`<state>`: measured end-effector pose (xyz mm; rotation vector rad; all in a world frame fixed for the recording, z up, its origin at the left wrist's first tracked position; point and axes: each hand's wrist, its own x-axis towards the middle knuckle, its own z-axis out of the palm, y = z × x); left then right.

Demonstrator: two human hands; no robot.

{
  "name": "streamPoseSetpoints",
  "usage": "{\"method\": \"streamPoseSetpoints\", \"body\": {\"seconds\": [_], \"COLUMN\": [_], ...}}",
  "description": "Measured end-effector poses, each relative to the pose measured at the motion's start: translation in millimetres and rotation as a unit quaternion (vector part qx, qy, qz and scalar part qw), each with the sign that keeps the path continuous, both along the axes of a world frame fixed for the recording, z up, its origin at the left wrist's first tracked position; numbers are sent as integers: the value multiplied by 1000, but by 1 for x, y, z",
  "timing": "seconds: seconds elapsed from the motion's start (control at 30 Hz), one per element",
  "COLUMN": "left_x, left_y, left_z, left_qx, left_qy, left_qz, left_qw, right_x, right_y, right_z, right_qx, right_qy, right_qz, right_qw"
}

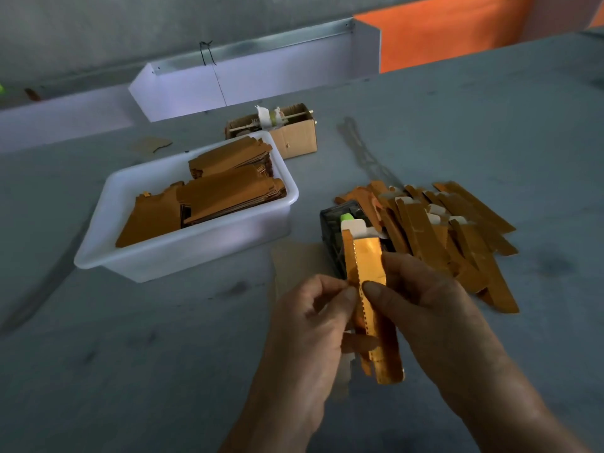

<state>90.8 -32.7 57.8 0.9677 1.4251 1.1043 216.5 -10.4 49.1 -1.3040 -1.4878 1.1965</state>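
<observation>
Both hands met low in the head view over a grey table top, sharing one long, flat, shiny gold cardboard carton blank with a white tab at its far end. The left hand pinched the blank's saw-toothed left edge between thumb and curled forefinger. The right hand gripped the opposite side, thumb pressed on the front face and the other fingers wrapped behind it. The blank was held off the table, roughly upright and pointing away from the person, with its lower flaps hanging loose between the palms.

Just behind the blank's white tab stood a small dark, see-through plastic box with a green part on top. To its right, touching it, lay a loose heap of folded gold cardboard sleeves, fanned across the table. A plain brown cardboard sheet lay flat under the box and the hands.

To the left sat a white rectangular plastic tub holding stacks of flat gold carton blanks. Behind the tub was a small open brown cardboard box with a rod across its top carrying a white roll. Farther back ran a long white trough, and beyond it an orange panel.
</observation>
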Motion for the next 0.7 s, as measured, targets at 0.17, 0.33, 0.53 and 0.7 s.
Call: {"method": "streamPoseSetpoints", "body": {"seconds": [0.17,0.33,0.53,0.7], "left_x": [-14,-37,-48,-50], "left_y": [5,18,35,42], "left_z": [-8,-35,-54,-54], "left_qx": [53,28,-103,-81], "left_qy": [105,468,418,425], "left_qz": [5,54,50,51], "left_qw": [993,882,901,900], "right_x": [13,50,24,-33], "right_y": [16,68,30,-29], "right_z": [6,10,2,-43], "right_qx": [78,103,261,288], "right_qy": [-98,-304,-217,-229], "right_qz": [-53,-214,-233,2], "right_qw": [991,923,911,930]}}
